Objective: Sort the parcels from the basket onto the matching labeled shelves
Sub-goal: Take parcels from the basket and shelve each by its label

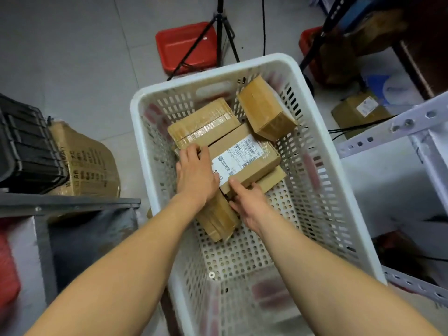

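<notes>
— Brown cardboard everywhere! What is in the white basket (322, 132)?

— Parcels. I can see about five. One small box (265, 110) leans in the far right corner. One flat parcel (206, 122) lies by the far left side. In the middle is the labeled parcel (244, 158), with a white sticker on top. It rests on other parcels, and one flat one (218, 219) pokes out near the arms.

— Who has hold of it?

— Both hands. The left hand (196, 170) lies over its left end, fingers curled round the far edge. The right hand (249, 202) holds its near corner, thumb on top, fingers tucked under.

— Which way does it lie?

— Its long side runs from near left to far right. So the hands sit at the near end, and the far end sticks out past them.

— Is it lifted yet?

— I think not. It looks like it sits on the pile. It is right between the hands, so I think they only need to lift straight up.

— Where will it go?

— To a shelf. A white metal shelf (392, 127) stands just beside the basket's right side. I cannot read the sticker well.
</notes>
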